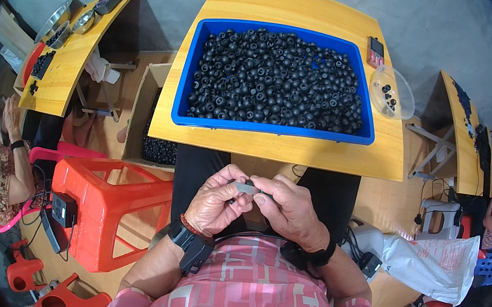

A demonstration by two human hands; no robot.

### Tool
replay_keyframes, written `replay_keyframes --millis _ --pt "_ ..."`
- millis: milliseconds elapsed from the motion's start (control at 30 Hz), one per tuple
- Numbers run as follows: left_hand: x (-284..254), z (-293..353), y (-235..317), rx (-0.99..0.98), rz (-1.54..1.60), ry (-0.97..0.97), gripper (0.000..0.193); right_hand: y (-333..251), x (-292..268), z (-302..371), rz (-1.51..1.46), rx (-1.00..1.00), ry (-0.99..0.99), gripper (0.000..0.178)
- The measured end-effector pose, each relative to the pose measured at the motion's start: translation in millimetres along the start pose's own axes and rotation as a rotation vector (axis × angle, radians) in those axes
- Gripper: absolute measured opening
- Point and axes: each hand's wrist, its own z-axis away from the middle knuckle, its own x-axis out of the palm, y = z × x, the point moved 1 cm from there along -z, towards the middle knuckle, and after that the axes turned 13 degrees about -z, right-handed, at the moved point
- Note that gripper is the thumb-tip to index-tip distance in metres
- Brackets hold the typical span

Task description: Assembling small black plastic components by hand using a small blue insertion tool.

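In the head view, the only one shown, we take the meeting hands as the dial's centre. There we find a small flat grey piece (246, 188), in front of the person's body and below the near table edge. The left hand (215, 204) pinches it between thumb and fingers; the right hand (290, 207) closes thumb and forefinger at its three o'clock end. A dark bit shows by the left fingertips, too hidden for us to identify. At twelve o'clock we note a blue tray (273, 130) of round black parts (268, 76) on a yellow table (289, 2). Just past one o'clock lies a phone (376, 51); nearer two, a clear bowl (407, 99) holds a few similar parts. We see a cardboard box (139, 110) at ten, an orange-red stool (86, 207) between eight and nine, and a white bag (429, 265) between three and four.
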Motion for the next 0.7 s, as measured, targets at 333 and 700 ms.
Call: replay_keyframes --millis 333,700 --pt "-3.8 -1.9 1.2 0.036 -0.052 -0.022 0.008 -2.5 0.9 -1.9 0.028 0.015 -0.009 0.029" --pt "-0.9 -0.6 2.4 0.031 -0.102 0.049 0.005 0.2 1.5 -0.3 0.07 -0.01 -0.006 0.028"
